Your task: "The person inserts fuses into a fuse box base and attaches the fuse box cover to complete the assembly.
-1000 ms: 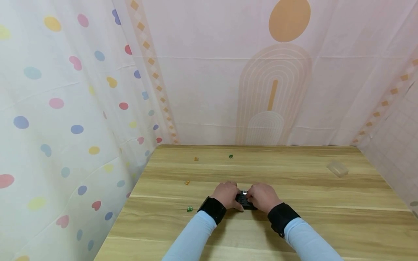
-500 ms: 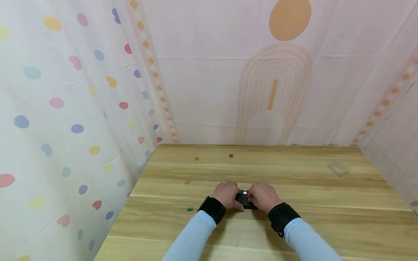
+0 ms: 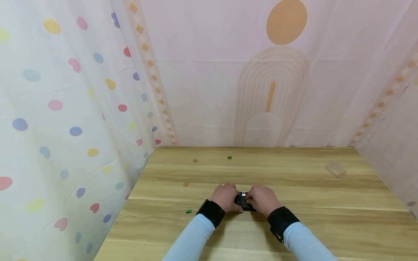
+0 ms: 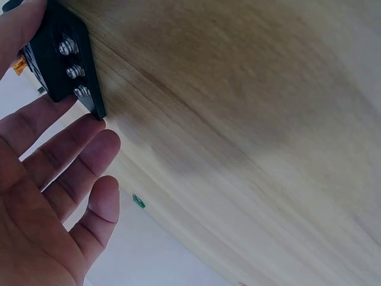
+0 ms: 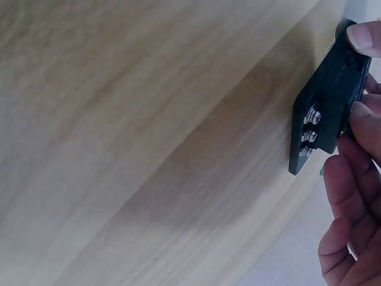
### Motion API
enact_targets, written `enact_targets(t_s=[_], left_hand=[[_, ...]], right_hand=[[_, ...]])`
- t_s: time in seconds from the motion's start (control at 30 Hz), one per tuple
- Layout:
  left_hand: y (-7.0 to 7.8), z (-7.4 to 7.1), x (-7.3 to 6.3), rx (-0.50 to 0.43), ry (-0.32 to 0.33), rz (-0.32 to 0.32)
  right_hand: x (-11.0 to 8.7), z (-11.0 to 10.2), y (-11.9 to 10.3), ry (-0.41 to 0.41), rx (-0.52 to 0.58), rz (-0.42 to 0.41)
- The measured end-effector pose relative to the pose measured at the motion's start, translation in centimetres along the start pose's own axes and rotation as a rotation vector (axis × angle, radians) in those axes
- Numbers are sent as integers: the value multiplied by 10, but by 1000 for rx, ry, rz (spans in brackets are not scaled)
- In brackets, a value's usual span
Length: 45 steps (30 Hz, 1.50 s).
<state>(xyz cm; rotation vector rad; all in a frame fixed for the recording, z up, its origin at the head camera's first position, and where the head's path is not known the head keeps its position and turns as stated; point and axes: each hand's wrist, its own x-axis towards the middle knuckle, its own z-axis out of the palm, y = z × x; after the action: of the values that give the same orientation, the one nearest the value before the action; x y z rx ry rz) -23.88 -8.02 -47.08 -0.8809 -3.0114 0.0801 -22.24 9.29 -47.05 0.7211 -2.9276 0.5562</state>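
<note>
A black fuse block (image 3: 242,203) with a metal part on top lies on the wooden table. Three screw terminals (image 4: 74,70) line its side in the left wrist view. My left hand (image 3: 225,197) grips the block from the left, thumb on the near side and fingertips at its far edge. At the block's right, my right hand (image 3: 263,200) has its fingers curled over the top. In the right wrist view, thumb and finger pinch a small dark green piece at the block, likely a blade fuse, mostly hidden. An orange bit (image 4: 19,64) shows behind the block.
Small green pieces lie at the front left (image 3: 188,210) and near the back (image 3: 229,158). Two orange pieces, one left of the hands (image 3: 186,184) and one farther back (image 3: 195,160), rest on the wood. A clear plastic cover (image 3: 335,169) stands at the back right.
The head view has tilted slightly, so everything shifts a little in the picture. Both hands stay at the fuse block with no clear change of grip.
</note>
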Motion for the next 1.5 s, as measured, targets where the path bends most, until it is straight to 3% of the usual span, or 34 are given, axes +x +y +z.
enact_targets(t_s=[0.4, 0.67, 0.9, 1.1, 1.37, 1.5], left_hand=[[3, 1, -2, -8, -22, -18], [1, 5, -5, -28, 11, -8], [-7, 11, -7, -96, 31, -42], [-14, 10, -14, -87, 27, -75], [-22, 6, -24, -81, 28, -72], [-25, 7, -27, -94, 30, -70]], right_hand=[[-5, 0, 0, 2, -11, -3], [-8, 2, 4, -7, -6, 45], [-13, -2, 7, 8, 18, 101], [-20, -5, 13, 33, 27, 137], [-33, -7, 20, 102, 9, 148], [-38, -8, 27, 86, -9, 175]])
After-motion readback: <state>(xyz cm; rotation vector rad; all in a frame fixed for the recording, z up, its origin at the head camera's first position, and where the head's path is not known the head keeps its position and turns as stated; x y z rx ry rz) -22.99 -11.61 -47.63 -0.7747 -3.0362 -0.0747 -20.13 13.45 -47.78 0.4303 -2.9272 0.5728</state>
